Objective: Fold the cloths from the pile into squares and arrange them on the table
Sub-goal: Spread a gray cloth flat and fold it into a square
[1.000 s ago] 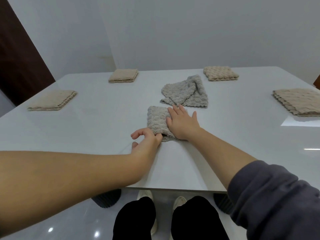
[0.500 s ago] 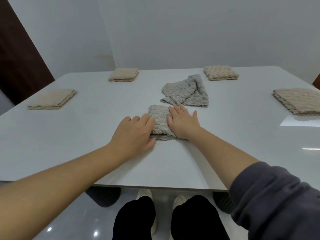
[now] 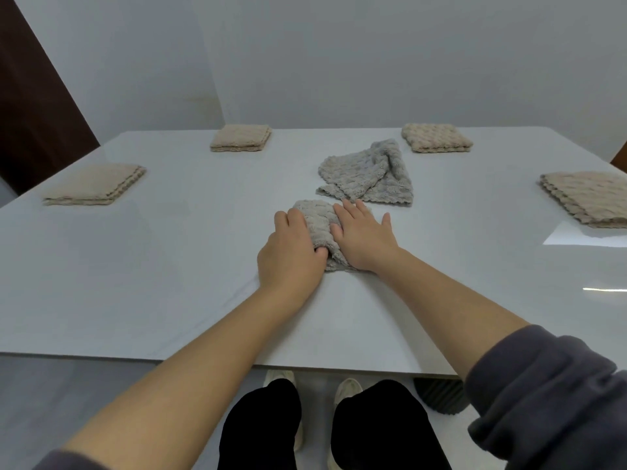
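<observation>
A small grey folded cloth (image 3: 317, 225) lies on the white table (image 3: 169, 266) in front of me, between my hands. My left hand (image 3: 291, 256) covers its left side, fingers curled over the left edge and thumb dug into the fabric. Straight fingers of my right hand (image 3: 363, 237) press flat on its right side. Just beyond lies a loose, crumpled grey cloth (image 3: 369, 174).
Beige folded squares sit around the table: one at the left (image 3: 95, 184), one at the far left (image 3: 241, 138), one at the far right (image 3: 436, 137), and one at the right edge (image 3: 587, 196). The table's near edge is above my legs.
My left hand went from pinching the cloth's near corner to lying on it, then slid forward over its left edge. My right hand stayed pressing on the cloth.
</observation>
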